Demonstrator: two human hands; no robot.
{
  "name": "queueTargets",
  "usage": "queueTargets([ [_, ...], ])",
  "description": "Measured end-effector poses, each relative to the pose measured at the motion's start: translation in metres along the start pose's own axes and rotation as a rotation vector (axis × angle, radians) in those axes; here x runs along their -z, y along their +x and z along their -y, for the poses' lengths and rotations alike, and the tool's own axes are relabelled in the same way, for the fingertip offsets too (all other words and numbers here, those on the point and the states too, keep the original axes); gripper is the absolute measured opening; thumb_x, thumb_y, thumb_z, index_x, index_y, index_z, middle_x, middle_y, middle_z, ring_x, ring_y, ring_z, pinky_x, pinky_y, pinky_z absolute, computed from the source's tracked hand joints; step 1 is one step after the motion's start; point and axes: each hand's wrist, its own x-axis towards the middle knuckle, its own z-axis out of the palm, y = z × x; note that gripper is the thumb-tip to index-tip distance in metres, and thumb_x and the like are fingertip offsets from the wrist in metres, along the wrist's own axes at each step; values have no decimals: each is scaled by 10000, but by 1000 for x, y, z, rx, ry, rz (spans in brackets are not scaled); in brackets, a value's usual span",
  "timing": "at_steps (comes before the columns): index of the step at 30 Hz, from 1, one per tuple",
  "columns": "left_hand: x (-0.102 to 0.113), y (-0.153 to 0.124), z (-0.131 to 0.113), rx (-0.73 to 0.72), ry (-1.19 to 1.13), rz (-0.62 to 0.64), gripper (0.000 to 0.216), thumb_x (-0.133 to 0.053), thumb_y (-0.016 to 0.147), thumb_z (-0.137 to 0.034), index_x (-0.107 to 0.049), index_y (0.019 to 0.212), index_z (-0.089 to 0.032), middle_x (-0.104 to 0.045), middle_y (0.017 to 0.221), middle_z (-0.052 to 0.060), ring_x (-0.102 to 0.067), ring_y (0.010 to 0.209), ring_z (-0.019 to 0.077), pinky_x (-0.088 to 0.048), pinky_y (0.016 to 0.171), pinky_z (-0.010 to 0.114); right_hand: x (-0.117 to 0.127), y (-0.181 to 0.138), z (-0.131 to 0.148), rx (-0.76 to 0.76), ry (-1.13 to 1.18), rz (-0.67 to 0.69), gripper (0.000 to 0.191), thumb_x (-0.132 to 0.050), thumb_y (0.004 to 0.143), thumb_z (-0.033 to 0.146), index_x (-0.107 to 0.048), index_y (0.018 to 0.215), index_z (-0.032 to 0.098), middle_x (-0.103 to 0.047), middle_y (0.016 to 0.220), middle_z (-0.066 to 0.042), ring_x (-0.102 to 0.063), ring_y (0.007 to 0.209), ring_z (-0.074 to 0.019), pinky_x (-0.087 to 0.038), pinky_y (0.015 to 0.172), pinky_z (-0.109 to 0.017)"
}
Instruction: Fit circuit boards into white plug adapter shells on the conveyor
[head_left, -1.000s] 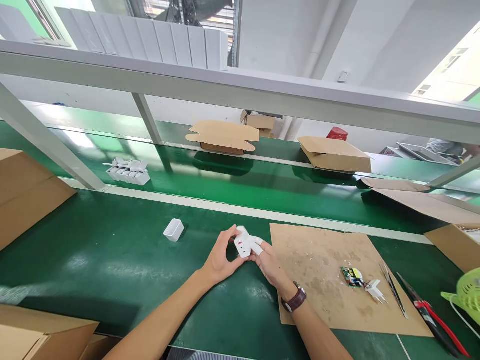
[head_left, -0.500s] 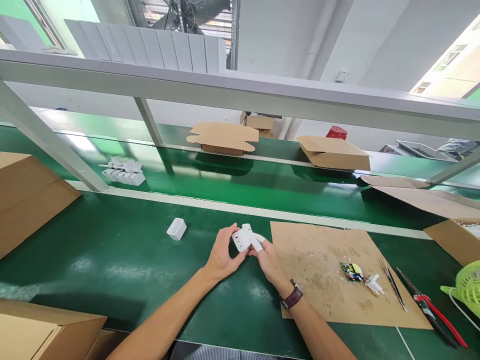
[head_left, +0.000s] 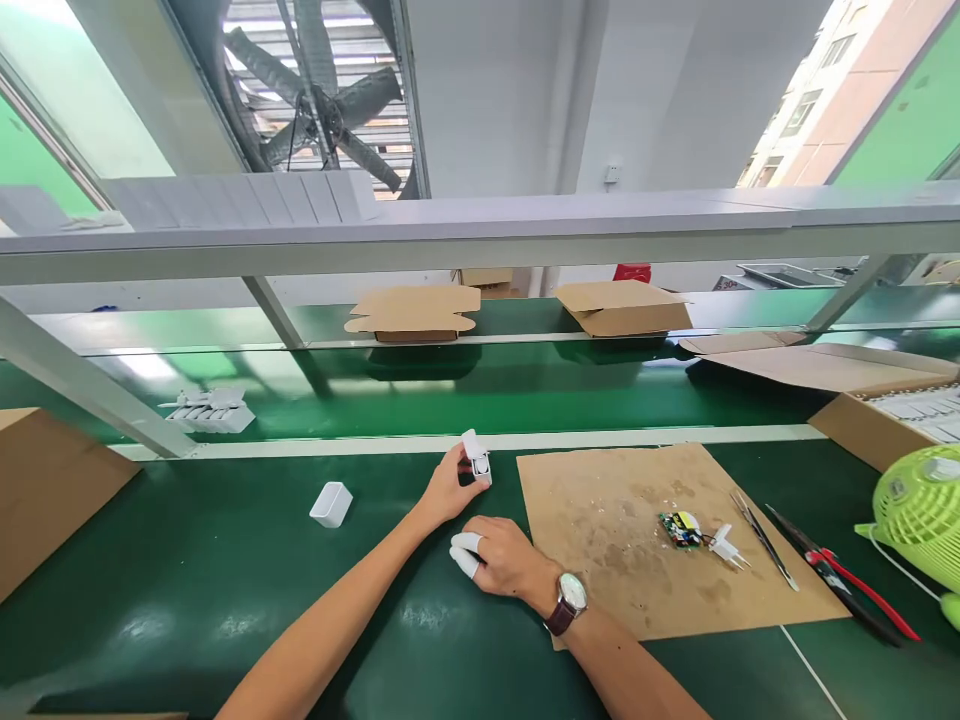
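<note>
My left hand has its thumb and fingers closed on a small white box with a raised flap. Inside the box's open end, a pale rounded shape shows, too small to make out. Nearer to me and apart from the box, my right hand rests low over the green table, palm down. Its fingers are curled, and white finger cots cover two fingertips. Its palm is hidden, so anything in it cannot be seen. A white rectangular plastic cup-like shell lies on the table to the left of both hands.
On a stained brown cardboard sheet lie a circuit board wired to a white plug and tweezers. Red-handled pliers and a green fan stand right. Small white cartons sit behind; a cardboard box is left.
My right hand has let go of the white box and drawn back toward me. The box has turned in my left hand, showing its raised flap. The camera view has tilted upward.
</note>
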Motion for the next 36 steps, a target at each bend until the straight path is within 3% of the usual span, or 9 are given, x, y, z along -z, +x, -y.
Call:
queueTargets([
  [4, -15, 8, -5, -48, 68, 16, 720, -766, 728, -81, -485, 1384, -184, -698, 1227, 118, -723, 1052, 262, -620, 921, 444, -3, -3, -3, -1, -26, 68, 179, -525, 1002, 205, -650, 874, 206, -686, 787, -33, -617, 674, -173, -495, 632, -293],
  [7, -1, -6, -7, -78, 162, -34, 706, -757, 753, -103, -496, 1402, -202, -658, 1326, 135, -642, 1229, 303, -538, 1066, 492, -3, -4, -2, -12, -19, 99, 157, -538, 998, 189, -653, 892, 199, -691, 816, -39, -624, 706, -178, -500, 679, -300],
  [11, 58, -40, -1, -58, 351, -205, 495, -721, 829, -237, -586, 1304, -203, -607, 1415, 150, -428, 1443, 380, -303, 1218, 626, -2, -5, 0, -23, -21, 161, 155, -544, 1000, 175, -660, 900, 190, -687, 846, -52, -606, 735, -190, -471, 697, -322],
  [15, 131, -81, 17, 189, 705, -511, 476, -640, 860, -407, -620, 1257, -144, -644, 1351, 193, -462, 1397, 429, -373, 1157, 627, 1, -3, 2, -41, -35, 262, 129, -580, 983, 183, -663, 885, 189, -683, 882, -53, -582, 761, -186, -428, 699, -324],
  [18, 158, -97, 33, 426, 673, -410, 595, -561, 844, -364, -548, 1366, -80, -676, 1288, 218, -646, 1182, 388, -506, 1038, 550, 1, 2, 4, -68, -51, 359, 102, -610, 977, 219, -678, 908, 186, -683, 935, -58, -589, 819, -188, -425, 737, -324],
  [21, 144, -93, 37, 417, 570, -322, 668, -535, 851, -415, -481, 1453, -131, -695, 1273, 167, -712, 1002, 334, -575, 909, 491, 0, 10, 3, -110, -96, 476, 149, -622, 982, 278, -699, 906, 175, -684, 959, -63, -604, 858, -196, -446, 761, -325],
  [26, 78, -62, 3, 79, 476, -106, 627, -512, 839, -400, -532, 1418, -157, -692, 1286, 135, -658, 1151, 321, -539, 999, 452, 32, 17, -5, -155, -62, 565, 164, -631, 977, 302, -709, 1075, 194, -699, 1051, -61, -654, 902, -197, -511, 797, -310],
  [31, 48, -44, -14, -60, 430, 68, 622, -486, 843, -384, -528, 1420, -155, -684, 1296, 122, -637, 1157, 314, -520, 1023, 455, 124, -16, -34, -405, -175, 448, 347, -620, 948, 223, -632, 1292, 184, -675, 1257, -142, -634, 1163, -275, -507, 1031, -426],
  [36, 51, -47, 2, 111, 229, 131, 817, -667, 783, -537, -455, 1489, -187, -667, 1304, 119, -686, 1023, 277, -574, 901, 403, 216, -95, -69, -732, -426, 463, 641, -557, 754, 34, -588, 1387, 127, -608, 1397, -219, -583, 1300, -351, -486, 1086, -525],
])
